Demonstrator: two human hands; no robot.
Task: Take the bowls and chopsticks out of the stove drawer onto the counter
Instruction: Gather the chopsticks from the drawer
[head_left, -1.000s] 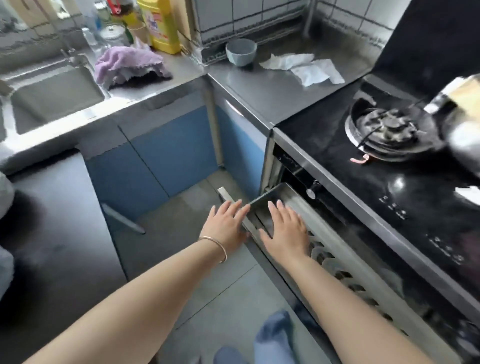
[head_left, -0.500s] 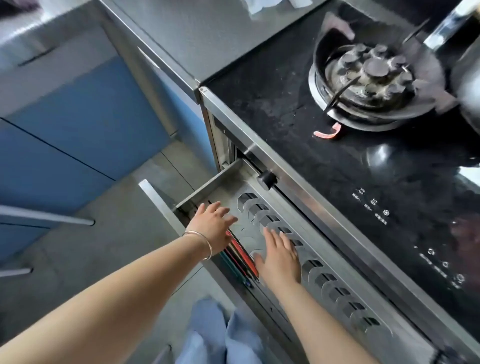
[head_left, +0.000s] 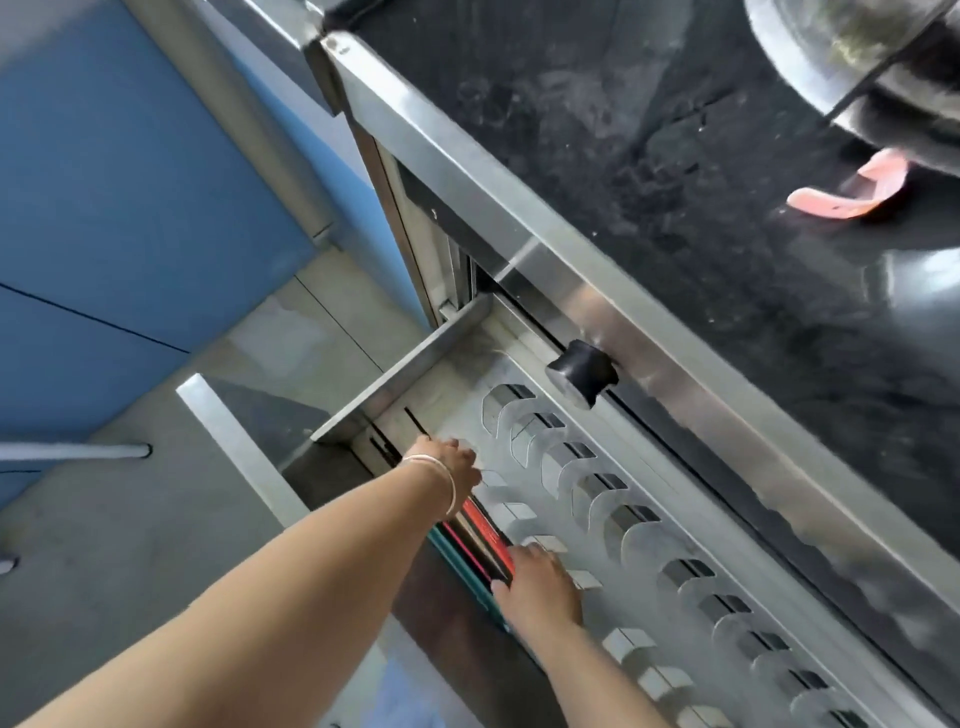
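The stove drawer (head_left: 415, 358) stands pulled out below the black stove top (head_left: 675, 182). Both hands reach into it: the left hand (head_left: 452, 465) curls over one end of the red and teal chopsticks (head_left: 483, 545), though whether it grips them cannot be told. The right hand (head_left: 540, 582) lies open and flat at their other end, beside the slotted metal rack (head_left: 597, 499).

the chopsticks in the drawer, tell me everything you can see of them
The chopsticks are a bundle of long thin sticks, red, dark and teal, lying flat along the front edge of the open drawer beside its slotted metal rack. The left hand covers one end, the right hand rests at the other. Their tips are hidden.
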